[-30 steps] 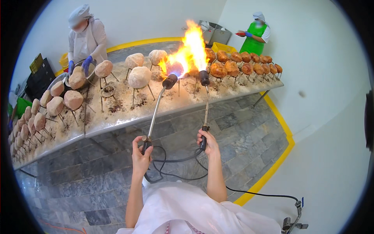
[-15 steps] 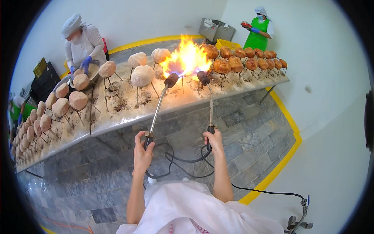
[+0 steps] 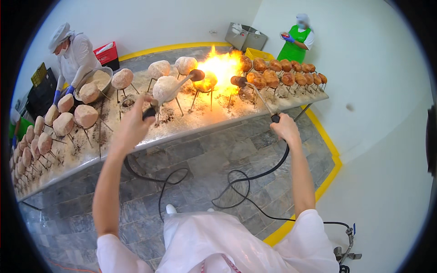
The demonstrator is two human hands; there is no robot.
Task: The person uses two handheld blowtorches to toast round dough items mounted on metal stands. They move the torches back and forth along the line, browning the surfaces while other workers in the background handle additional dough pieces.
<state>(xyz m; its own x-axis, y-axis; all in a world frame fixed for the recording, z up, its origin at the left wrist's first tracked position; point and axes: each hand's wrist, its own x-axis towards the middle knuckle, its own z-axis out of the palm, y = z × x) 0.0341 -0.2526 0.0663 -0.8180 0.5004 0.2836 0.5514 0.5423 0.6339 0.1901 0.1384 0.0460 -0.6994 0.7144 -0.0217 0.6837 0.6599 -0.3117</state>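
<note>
My left hand (image 3: 132,127) is closed around the black handle of a gas torch (image 3: 182,83), held up at the left. In my right hand (image 3: 287,128) is a second gas torch (image 3: 259,94), gripped by its handle. The two burner heads face each other from opposite sides of a rounded lump (image 3: 205,83) on a thin metal stand. Bright yellow flame (image 3: 223,68) wraps around this lump and hides much of it. Just left of it stands a pale, floury lump (image 3: 165,88). Browned, glossy lumps (image 3: 257,80) stand to the right.
A long table (image 3: 175,123) strewn with pale powder and dark bits carries several stands. Black hoses (image 3: 236,179) loop near my feet. At the left a person (image 3: 75,57) leans by a metal bowl (image 3: 107,72); another person (image 3: 296,41) in green stands behind. A metal bin (image 3: 248,36) stands behind.
My hands have moved apart and forward, raising the torches. Their heads now point inward from both sides of the lump instead of from the front. The flame stays around it.
</note>
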